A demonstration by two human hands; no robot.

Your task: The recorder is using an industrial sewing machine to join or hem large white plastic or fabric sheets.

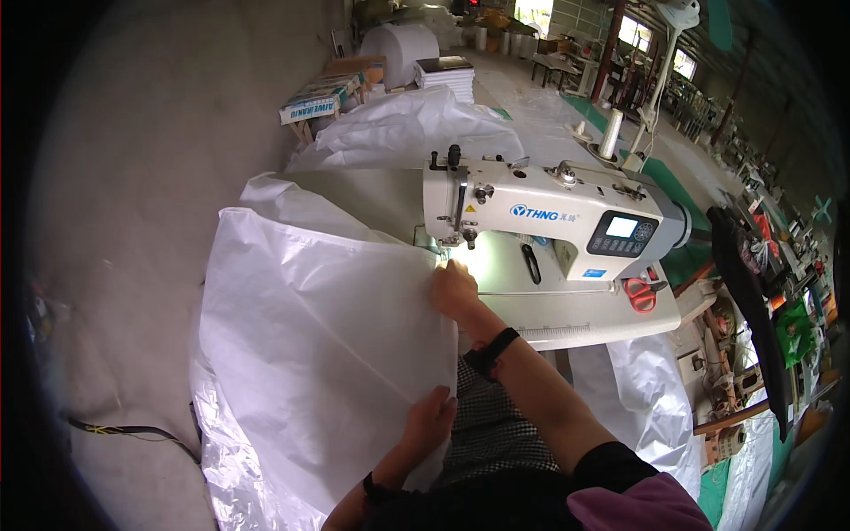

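A large white plastic sheet hangs over the front left of a white sewing machine; its right edge runs up to the lit needle area. Close to the presser foot, my right hand is closed on that edge, its fingertips partly hidden. Lower down the same edge, nearer my body, my left hand grips the sheet with fingers curled in. Black snips lie on the machine bed, right of the needle. Red-handled scissors rest at the bed's right end.
More white sheeting is heaped behind the machine, and some hangs below the table at right. A thread cone stands behind the machine arm. A grey wall rises at left. A cluttered bench runs along the right.
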